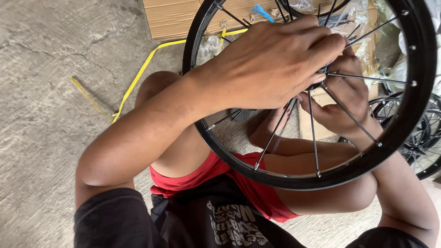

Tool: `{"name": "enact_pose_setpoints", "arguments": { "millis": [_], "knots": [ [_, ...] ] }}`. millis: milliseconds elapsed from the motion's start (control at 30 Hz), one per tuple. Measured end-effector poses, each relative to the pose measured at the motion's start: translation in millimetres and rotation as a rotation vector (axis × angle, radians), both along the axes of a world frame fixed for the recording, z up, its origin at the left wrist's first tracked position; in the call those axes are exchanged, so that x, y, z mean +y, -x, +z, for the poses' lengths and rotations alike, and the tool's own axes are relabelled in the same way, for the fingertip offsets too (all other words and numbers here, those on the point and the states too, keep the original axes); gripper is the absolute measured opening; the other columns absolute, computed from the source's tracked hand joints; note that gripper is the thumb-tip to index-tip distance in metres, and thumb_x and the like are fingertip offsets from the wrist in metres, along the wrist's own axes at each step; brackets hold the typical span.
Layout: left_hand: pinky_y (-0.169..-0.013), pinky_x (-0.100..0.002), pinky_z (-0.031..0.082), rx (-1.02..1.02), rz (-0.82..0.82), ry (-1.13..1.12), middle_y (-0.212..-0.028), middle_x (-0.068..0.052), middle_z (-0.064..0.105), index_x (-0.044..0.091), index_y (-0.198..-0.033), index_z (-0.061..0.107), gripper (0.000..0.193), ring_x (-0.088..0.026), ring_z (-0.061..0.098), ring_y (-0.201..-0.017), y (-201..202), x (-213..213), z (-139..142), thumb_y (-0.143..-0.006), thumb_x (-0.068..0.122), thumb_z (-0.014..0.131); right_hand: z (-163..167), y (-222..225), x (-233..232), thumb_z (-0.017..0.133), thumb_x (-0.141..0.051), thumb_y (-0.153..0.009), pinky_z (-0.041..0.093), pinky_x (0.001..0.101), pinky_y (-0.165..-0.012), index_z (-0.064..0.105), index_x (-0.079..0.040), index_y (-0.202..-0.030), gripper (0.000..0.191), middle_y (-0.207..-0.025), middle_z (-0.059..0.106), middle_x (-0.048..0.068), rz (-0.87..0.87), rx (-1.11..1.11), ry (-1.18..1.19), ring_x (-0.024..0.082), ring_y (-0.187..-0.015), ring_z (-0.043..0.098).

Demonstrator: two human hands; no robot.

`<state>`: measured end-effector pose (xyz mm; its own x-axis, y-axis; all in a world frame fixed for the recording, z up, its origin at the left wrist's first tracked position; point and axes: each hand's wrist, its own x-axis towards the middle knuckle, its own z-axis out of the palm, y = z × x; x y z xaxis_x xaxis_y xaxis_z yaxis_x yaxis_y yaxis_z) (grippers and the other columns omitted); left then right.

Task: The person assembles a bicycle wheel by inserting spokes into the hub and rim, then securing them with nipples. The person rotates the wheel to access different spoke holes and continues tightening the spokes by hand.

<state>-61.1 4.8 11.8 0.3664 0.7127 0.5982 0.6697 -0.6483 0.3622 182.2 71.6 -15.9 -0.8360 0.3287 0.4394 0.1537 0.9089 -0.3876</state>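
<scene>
Head view: both hands [271, 64] grip wheel [415, 82] hub [319, 78].

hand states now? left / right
Left hand: closed, fingers pinching the hub of the black wheel from above.
Right hand: behind the spokes, curled under the hub, supporting it.

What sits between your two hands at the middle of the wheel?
In the head view, the black hub with its spokes: the left hand covers it from above, the right hand from beneath.
</scene>
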Motion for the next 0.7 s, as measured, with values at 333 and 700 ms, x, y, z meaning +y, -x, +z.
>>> {"name": "enact_pose_setpoints", "arguments": {
  "millis": [333, 700],
  "knots": [
    [-0.081, -0.042, 0.053, 0.019, 0.147, -0.106, -0.102, -0.013, 0.062, -0.002, -0.126, 0.054, 0.043, -0.023, 0.061, -0.090, 4, 19, -9, -0.100, 0.026, 0.074, -9, 8, -7, 0.063, -0.055, -0.087, 0.026, 0.0609, -0.116, 0.075, 0.004, -0.116, 0.067, -0.128, 0.063, 0.026, 0.170, -0.220, -0.379, 0.040, -0.129, 0.053],
    [-0.078, -0.041, 0.053, 0.007, 0.213, -0.254, -0.107, -0.014, 0.061, -0.004, -0.132, 0.047, 0.050, -0.024, 0.063, -0.094, 1, 22, -8, -0.098, 0.019, 0.075, 7, 43, -15, 0.063, -0.061, -0.094, 0.039, 0.0514, -0.115, 0.072, 0.003, -0.126, 0.073, -0.133, 0.067, 0.018, 0.367, -0.302, -0.403, 0.035, -0.129, 0.058]
  ]
}}
